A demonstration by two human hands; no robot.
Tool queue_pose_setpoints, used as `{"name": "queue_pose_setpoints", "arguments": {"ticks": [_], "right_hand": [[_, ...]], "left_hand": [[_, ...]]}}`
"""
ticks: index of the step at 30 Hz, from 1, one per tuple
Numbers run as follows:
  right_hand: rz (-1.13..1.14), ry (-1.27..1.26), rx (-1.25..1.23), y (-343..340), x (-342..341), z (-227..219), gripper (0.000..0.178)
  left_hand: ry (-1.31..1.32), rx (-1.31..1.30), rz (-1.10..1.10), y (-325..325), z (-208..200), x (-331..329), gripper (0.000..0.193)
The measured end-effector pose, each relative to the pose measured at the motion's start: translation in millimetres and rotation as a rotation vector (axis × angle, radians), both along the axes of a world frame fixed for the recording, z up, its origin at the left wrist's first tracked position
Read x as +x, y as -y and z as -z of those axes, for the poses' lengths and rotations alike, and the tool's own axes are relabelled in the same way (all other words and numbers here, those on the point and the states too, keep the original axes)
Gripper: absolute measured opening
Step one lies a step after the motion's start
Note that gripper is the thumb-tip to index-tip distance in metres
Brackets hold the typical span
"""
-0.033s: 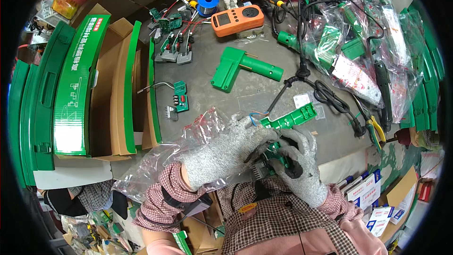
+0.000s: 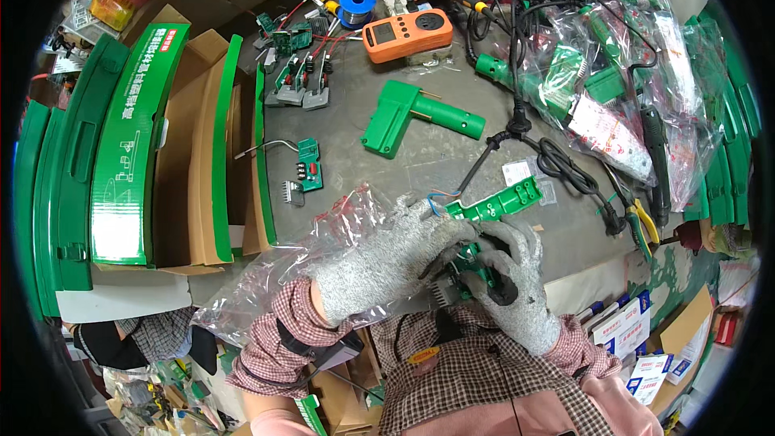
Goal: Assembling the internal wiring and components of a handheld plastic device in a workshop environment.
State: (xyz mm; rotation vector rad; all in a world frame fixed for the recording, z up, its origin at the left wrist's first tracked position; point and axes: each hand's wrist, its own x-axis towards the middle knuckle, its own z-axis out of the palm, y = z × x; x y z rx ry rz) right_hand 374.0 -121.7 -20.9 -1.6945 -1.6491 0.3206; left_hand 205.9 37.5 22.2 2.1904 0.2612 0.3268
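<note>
Both my hands wear grey gloves with dark fingertips and meet near the table's front edge. Between them is a small green circuit board (image 2: 468, 257) with a finned metal heat sink (image 2: 445, 291). My left hand (image 2: 404, 244) grips it from the left, and my right hand (image 2: 517, 278) closes on it from the right. Fingers partly hide the board. Just beyond my fingertips lies an open green housing half (image 2: 499, 200), with blue and brown wires (image 2: 436, 203) close by at the end of a black cable. Another circuit board (image 2: 308, 165) with a heat sink lies to the left.
A green pistol-shaped housing (image 2: 395, 117) lies mid-table, below an orange meter (image 2: 406, 35) and a blue solder spool (image 2: 356, 6). Several boards (image 2: 300, 85) sit at the back left. Open cartons (image 2: 133, 153) stand left. Bagged green tools (image 2: 601, 73), cables and yellow-handled pliers (image 2: 644, 222) are right.
</note>
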Motion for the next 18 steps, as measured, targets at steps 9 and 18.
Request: {"name": "queue_pose_setpoints", "arguments": {"ticks": [9,18], "right_hand": [[0.007,0.025,-0.050,-2,2,-5,0.039],[-0.004,0.046,-0.081,-4,3,-10,0.035]], "left_hand": [[-0.123,0.105,0.018,0,25,5,0.039],[-0.039,0.109,-0.005,0,17,7,0.034]]}}
